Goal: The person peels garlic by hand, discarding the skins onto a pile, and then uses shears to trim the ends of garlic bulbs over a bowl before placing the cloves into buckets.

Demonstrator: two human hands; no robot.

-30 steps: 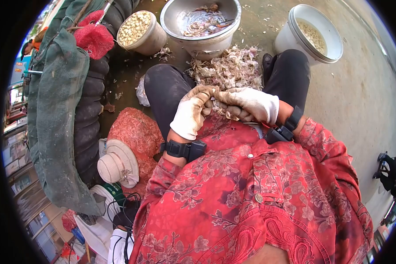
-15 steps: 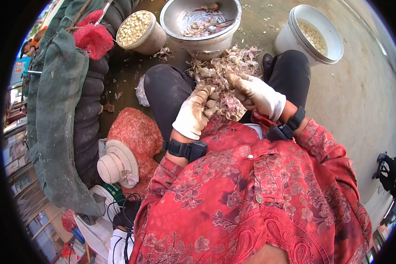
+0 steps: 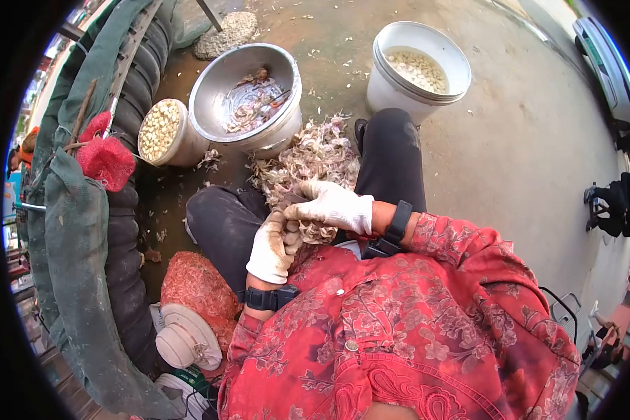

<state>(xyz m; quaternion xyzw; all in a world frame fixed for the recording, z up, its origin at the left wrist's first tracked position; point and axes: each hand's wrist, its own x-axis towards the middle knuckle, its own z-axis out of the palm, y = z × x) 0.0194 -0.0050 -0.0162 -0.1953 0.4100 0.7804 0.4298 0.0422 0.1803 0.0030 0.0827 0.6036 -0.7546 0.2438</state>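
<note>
Both my hands wear soiled white work gloves and meet above my lap. My left hand (image 3: 271, 250) is closed, its fingers curled inward; whatever they hold is hidden. My right hand (image 3: 332, 208) is pinched against the left hand's fingertips, and I cannot make out what lies between them. Under and beyond the hands spreads a heap of garlic skins (image 3: 311, 157), pale with purple tints, between my knees. Past the heap, a metal basin (image 3: 201, 98) with loose skins inside rests on a white bucket.
A bucket full of peeled garlic cloves (image 3: 159, 133) stands far left, and a white bucket (image 3: 392, 91) with cloves in liquid far right. A red mesh sack (image 3: 199, 283) and a straw hat (image 3: 182, 339) lie at my left, beside a netting-draped black ribbed wall (image 3: 122, 245).
My hands, apart before, have come together, the right one meeting the left one's fingers. The view has turned, so the buckets and basin appear further left, and a parked car shows at right.
</note>
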